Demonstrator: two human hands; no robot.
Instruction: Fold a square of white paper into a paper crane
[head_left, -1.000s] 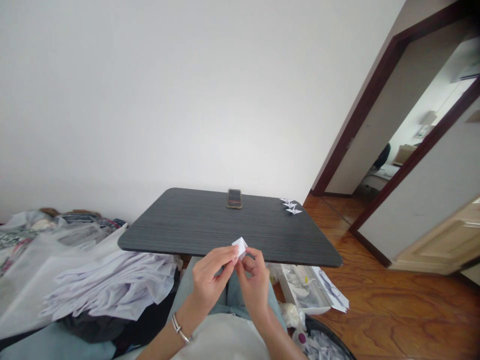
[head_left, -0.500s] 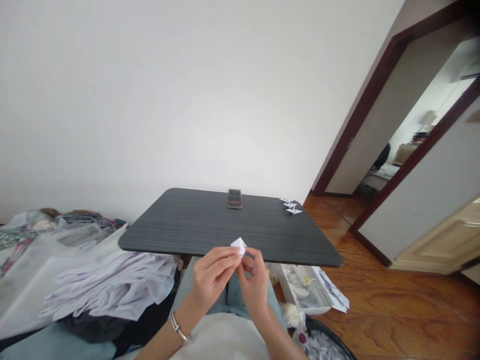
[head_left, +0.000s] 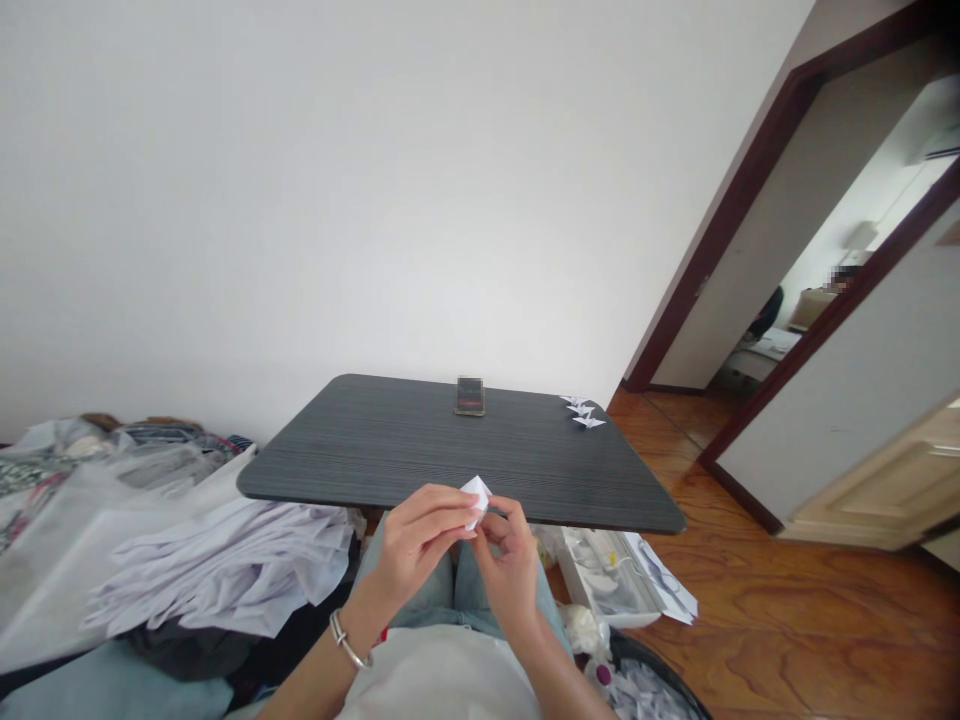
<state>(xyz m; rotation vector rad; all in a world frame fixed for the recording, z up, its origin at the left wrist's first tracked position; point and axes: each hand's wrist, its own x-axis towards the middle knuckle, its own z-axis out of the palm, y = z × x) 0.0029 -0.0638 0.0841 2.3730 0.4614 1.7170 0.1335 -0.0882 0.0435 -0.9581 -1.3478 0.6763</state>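
Both of my hands pinch a small folded piece of white paper (head_left: 478, 491) just in front of the near edge of a dark grey table (head_left: 375, 450). My left hand (head_left: 420, 545), with a silver bracelet at the wrist, closes its fingers over the paper from the left. My right hand (head_left: 510, 565) holds it from below and the right with bent fingers. Only the top corner of the paper shows above my fingertips.
A phone (head_left: 469, 396) lies at the table's far edge, and three small folded paper pieces (head_left: 582, 411) sit at its far right corner. A heap of white paper (head_left: 217, 570) lies to my left. A white tray (head_left: 611, 590) and a bin of scraps (head_left: 652, 690) stand on the wooden floor at right.
My left fingers have curled further over the paper, hiding more of it. My left wrist has dropped slightly to the left. The paper stays in the same spot.
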